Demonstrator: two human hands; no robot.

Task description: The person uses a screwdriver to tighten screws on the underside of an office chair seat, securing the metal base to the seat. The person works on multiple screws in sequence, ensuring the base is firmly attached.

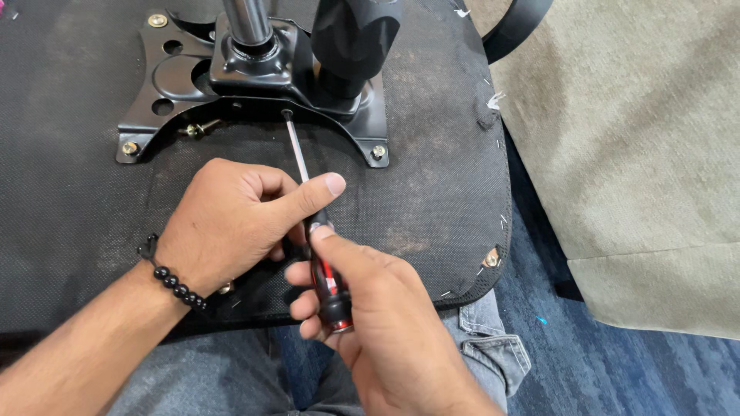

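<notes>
Screwdriver (316, 231) handle mostly hidden in right hand (378, 323) grip, left hand (231, 223) pinching shaft, tip seemingly at mounting plate (254, 108) front edge, pointing away.

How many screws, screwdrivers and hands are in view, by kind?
Brass screws on the metal plate: 3
Screwdriver: 1
Hands: 2, left hand, right hand
Total: 6

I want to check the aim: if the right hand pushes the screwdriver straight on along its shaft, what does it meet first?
The right hand would likely drive the screwdriver tip into the black metal plate edge; the exact contact depth is unclear.
</notes>
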